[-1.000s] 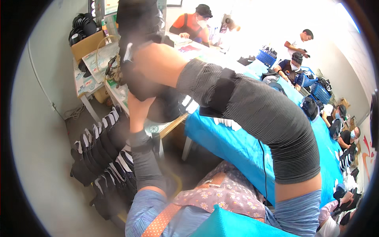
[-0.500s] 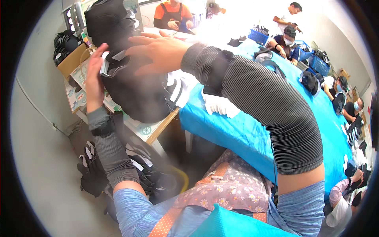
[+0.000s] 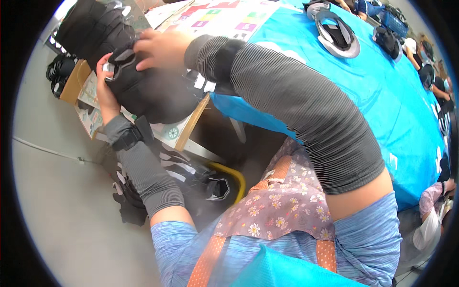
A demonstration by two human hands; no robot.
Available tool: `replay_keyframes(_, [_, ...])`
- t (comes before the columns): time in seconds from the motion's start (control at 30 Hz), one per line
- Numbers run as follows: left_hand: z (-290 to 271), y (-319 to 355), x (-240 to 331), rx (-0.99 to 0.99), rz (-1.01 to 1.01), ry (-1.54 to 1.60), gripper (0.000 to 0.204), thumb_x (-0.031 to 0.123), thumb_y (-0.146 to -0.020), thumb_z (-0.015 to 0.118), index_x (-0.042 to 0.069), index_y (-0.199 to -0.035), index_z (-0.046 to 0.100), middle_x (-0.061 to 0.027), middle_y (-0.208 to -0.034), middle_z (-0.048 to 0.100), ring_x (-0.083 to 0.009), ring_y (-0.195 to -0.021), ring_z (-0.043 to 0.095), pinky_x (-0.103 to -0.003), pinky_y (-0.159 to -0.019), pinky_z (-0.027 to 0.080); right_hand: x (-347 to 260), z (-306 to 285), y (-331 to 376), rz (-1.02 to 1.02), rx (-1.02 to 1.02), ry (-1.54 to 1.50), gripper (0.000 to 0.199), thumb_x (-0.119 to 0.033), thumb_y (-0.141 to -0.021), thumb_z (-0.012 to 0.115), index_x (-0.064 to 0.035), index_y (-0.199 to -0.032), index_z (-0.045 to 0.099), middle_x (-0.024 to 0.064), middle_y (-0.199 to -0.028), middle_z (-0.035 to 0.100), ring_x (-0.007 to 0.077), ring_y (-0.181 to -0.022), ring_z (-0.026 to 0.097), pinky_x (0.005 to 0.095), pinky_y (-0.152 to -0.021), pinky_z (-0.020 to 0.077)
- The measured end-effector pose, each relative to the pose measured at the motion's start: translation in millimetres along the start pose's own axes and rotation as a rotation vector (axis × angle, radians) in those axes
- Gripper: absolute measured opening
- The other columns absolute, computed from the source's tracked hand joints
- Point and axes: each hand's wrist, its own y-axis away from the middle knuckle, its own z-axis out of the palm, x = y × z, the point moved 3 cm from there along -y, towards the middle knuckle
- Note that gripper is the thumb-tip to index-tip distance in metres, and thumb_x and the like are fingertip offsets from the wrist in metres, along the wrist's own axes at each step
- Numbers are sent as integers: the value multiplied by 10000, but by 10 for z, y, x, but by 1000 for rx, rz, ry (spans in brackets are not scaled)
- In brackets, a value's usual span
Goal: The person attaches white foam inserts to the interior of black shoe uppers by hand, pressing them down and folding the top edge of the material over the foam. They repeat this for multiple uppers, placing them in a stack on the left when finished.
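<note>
At the upper left, black fabric pieces that look like caps (image 3: 158, 98) are heaped on the table corner, with white strips at their edges. My left hand (image 3: 106, 88) is at the heap's left side, its fingers curled round the edge of a black cap (image 3: 125, 58) beside a small white piece. From the right, my right hand (image 3: 160, 49) reaches over the same cap, fingers bent against its upper edge. Its fingertips are slightly blurred. Behind the hands stands a tall stack of black caps (image 3: 91, 33).
A blue-covered table (image 3: 306, 86) curves away right, bearing an upturned grey-brimmed cap (image 3: 337, 36). More black caps lie in a cardboard box (image 3: 76, 81) and below the table, beside a yellow rim (image 3: 241, 184). A co-worker in a pink sleeve (image 3: 430, 196) sits at far right.
My right hand, spread over the heap before, has come down to the cap with its fingers bent. My left fingers have curled in. The view has shifted, and the far co-workers have mostly left it.
</note>
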Motion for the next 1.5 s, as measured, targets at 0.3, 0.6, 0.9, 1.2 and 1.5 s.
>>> replay_keyframes(0.3, [-420, 316, -253, 2, -38, -76, 648, 411, -979, 489, 84, -1524, 363, -192, -1444, 486, -341, -1307, 527, -458, -1097, 478, -637, -394, 830, -74, 76, -197, 719, -330, -773, 806, -285, -1432, 520, 144, -1506, 436, 377, -1075, 670, 487, -872, 577])
replay_keyframes(0.6, [-100, 808, 53, 377, 241, -341, 596, 434, -1061, 430, 72, -1534, 419, -153, -1558, 389, -291, -1420, 400, -430, -1200, 311, 18, -1421, 3391, 24, -399, 121, 159, -238, -858, 675, -138, -975, 715, 69, -1355, 600, 272, -1134, 612, 444, -1028, 471])
replay_keyframes(0.9, [2409, 1810, -654, 266, 811, -106, 453, 312, -1059, 501, -92, -1259, 532, -240, -1279, 578, -365, -1228, 532, -457, -1088, 401, 2455, -2386, 4779, 1531, 265, -128, 476, -333, -898, 728, 62, -1132, 599, 160, -907, 687, 230, -687, 702, 374, -556, 552])
replay_keyframes(1.2, [3374, 2211, -1457, -610, 689, -489, 285, -81, -787, 616, 8, -1050, 680, -166, -1132, 699, -360, -1067, 661, -446, -938, 531, 3041, -2071, 5024, 1677, 769, -636, 496, -368, -955, 673, 54, -1199, 583, 156, -952, 700, 228, -651, 701, 355, -530, 563])
replay_keyframes(1.5, [3359, 2163, -1415, -543, 514, -491, 261, -143, -748, 550, 1, -913, 692, -153, -1000, 728, -342, -974, 683, -427, -872, 543, 3028, -2336, 5229, 1592, 699, -495, 260, -198, -953, 582, 49, -992, 656, 138, -755, 730, 189, -585, 696, 331, -512, 566])
